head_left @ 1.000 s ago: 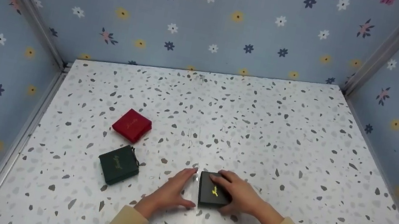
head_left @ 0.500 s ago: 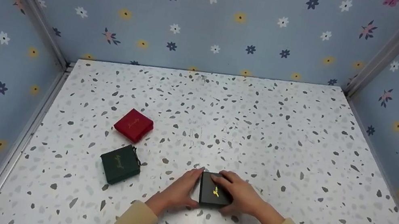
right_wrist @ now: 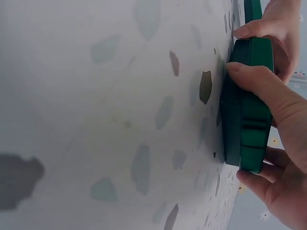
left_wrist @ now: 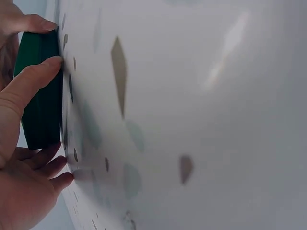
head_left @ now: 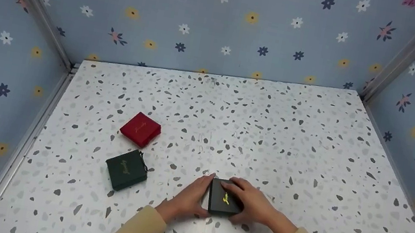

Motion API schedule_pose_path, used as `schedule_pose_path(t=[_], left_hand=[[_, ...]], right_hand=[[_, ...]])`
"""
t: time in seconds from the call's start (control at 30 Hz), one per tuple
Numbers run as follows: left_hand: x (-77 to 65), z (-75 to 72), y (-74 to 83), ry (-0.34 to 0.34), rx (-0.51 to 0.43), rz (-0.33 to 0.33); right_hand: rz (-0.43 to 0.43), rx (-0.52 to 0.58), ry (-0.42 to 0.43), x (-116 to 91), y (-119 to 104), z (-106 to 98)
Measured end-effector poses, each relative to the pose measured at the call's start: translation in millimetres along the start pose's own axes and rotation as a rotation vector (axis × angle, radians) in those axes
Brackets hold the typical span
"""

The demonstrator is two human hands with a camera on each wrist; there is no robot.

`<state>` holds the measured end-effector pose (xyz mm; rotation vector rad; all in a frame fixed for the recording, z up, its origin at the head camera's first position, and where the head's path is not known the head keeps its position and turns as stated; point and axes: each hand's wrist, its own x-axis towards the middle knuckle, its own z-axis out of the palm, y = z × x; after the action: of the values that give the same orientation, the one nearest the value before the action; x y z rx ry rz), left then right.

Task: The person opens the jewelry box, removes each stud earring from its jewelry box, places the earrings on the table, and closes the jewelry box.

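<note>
A dark green jewelry box (head_left: 219,206) with gold print on its lid lies flat at the table's near middle. My right hand (head_left: 254,203) grips it from the right, thumb at the near side and a finger over the lid; in the right wrist view that thumb (right_wrist: 254,79) lies along the box's green side (right_wrist: 252,110). My left hand (head_left: 188,198) holds the opposite end, thumb at the near left corner and fingers at the far left corner. In the left wrist view its thumb (left_wrist: 41,76) crosses the box's side (left_wrist: 45,115).
Left of my hands lies another green jewelry box (head_left: 125,170) with a dark cord loop at its corner. Behind that sits a red jewelry box (head_left: 141,129). Blue flowered panels (head_left: 207,18) wall the speckled white table (head_left: 291,148) at the back and both sides.
My left hand has moved right and closed in on the box's left end. The right hand keeps its grip. The two other boxes stay where they lie.
</note>
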<state>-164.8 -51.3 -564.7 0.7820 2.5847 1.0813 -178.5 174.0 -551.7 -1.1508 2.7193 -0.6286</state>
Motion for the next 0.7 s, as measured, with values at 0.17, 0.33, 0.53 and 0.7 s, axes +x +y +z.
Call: schedule_pose_path(t=[0.17,0.33,0.53,0.7], left_hand=[[0.2,-0.1,0.3,-0.012,0.013,-0.013],[0.1,1.1,-0.6,-0.01,-0.009,-0.017],[-0.2,2.0,-1.4,-0.009,-0.025,-0.02],[-1.2,1.3,-1.2,-0.01,-0.038,-0.018]], right_hand=[[0.01,0.031,0.005,0.1,1.1,0.8],[0.024,0.056,-0.004,-0.4,2.4,0.6],[0.019,0.079,-0.012,-0.5,4.8,1.4],[0.009,0.088,0.0,-0.9,4.9,1.5]])
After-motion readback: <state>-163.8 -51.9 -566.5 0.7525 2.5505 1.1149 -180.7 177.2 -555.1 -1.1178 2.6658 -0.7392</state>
